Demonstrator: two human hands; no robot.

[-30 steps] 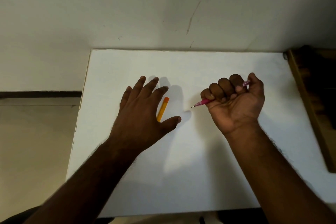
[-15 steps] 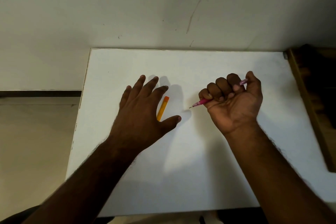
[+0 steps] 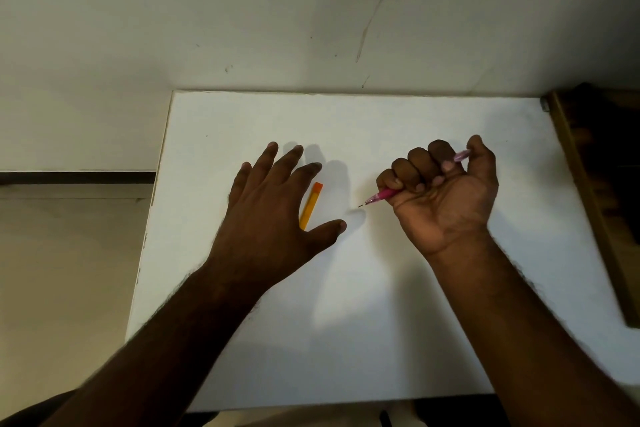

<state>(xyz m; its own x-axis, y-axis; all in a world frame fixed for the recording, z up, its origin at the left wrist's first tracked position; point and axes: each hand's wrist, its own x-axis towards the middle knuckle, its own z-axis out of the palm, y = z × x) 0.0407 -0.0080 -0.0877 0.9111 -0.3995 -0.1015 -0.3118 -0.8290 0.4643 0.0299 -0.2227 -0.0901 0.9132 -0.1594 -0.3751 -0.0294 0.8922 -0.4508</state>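
Right hand tight around pink pen, slightly further left; left hand still open, spread.

Our left hand is spread flat, palm down, with the fingers straight and fanned and the thumb stretched out to the right. Our right hand is turned palm up, its four fingers curled tight into the palm round a pink mechanical pencil, thumb raised beside them. Both arms are bare: our left forearm comes in from the lower left, our right forearm from the lower right, and the hands are apart.
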